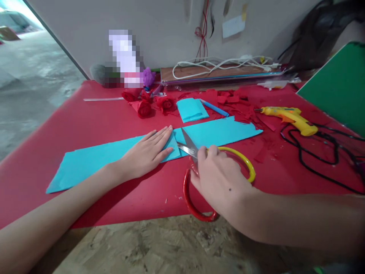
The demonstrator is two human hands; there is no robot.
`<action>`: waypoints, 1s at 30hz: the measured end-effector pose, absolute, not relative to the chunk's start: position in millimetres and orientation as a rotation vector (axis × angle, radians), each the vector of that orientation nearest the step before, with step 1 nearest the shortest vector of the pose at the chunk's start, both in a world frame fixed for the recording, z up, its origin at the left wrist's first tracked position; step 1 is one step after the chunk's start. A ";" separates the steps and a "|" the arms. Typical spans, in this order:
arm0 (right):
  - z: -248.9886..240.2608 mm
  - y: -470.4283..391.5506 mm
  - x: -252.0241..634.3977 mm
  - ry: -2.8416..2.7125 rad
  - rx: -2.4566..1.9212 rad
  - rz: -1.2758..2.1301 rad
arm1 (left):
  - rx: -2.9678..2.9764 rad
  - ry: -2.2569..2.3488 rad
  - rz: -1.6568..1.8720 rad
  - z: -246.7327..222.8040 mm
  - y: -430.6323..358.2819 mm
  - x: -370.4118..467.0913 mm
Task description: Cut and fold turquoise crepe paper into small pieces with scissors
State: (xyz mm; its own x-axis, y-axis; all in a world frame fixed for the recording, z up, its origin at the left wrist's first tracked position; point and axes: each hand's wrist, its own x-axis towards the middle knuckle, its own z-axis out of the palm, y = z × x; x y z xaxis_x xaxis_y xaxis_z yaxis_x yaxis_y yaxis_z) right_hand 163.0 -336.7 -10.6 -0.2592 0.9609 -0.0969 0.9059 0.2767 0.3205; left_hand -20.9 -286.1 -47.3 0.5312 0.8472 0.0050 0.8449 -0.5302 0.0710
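A long strip of turquoise paper (94, 161) lies across the red tabletop. Flat on its middle rests my left hand (149, 150), fingers stretched out over a smaller piece of the same paper (173, 148). My right hand (221, 171) grips a pair of scissors (188, 146) with one red and one yellow handle. The blades are spread apart at the strip, just right of the left fingertips, with a slit or edge in the paper beside them. A folded turquoise piece (191, 109) and a blue pen (214, 108) lie just beyond the strip.
Red paper roses (144, 108) and a purple flower (148, 77) lie at the back left. Red paper scraps (232, 97) are scattered behind the strip. A yellow glue gun (293, 116) with a black cord (302, 154) sits right, near a green board (336, 83). White cable (211, 70) lies along the wall.
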 end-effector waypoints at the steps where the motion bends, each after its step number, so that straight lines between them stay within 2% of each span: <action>1: -11.3 -335.7 162.4 2.284 1.721 0.305 | 2.698 1.492 0.053 -47.3 -286.0 -20.9; 30: -7.3 -340.6 166.9 2.304 1.748 0.265 | 2.700 1.472 0.060 -47.5 -286.4 -21.6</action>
State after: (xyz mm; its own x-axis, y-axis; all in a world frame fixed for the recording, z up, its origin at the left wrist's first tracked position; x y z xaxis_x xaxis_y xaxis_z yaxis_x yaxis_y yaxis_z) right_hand 166.9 -340.6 -7.3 -0.2579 0.9630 -0.0783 0.9200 0.2695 0.2844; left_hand -21.6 -286.4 -47.5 0.5418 0.8405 0.0026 0.8379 -0.5403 0.0767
